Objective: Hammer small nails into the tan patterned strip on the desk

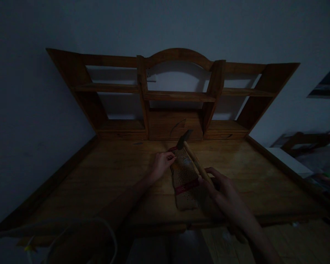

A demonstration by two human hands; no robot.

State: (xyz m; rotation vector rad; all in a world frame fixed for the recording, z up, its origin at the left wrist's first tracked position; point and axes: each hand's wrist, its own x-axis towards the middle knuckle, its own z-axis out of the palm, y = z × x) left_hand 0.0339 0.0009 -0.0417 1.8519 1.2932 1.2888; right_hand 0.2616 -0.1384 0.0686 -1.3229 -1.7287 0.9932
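Note:
My right hand (pixel 218 185) is wrapped round the wooden handle of a hammer (pixel 195 161), whose dark metal head points away from me over the far end of a speckled brown fabric-like piece (pixel 183 176). That flat piece lies on the wooden desk (pixel 121 165) and has a dark red band across its near part and red at its far edge. At its far left side my left hand (pixel 165 161) is closed in a pinch, touching or just above it. Dim light hides what the pinched fingers hold, if anything.
A wooden hutch (pixel 178 96) with shelves and small drawers stands along the desk's back, against the wall. In front of me at lower left, a pale cable (pixel 110 227) loops. Beyond the desk's right edge are a white surface (pixel 288 161) and a wooden chair back (pixel 305 141).

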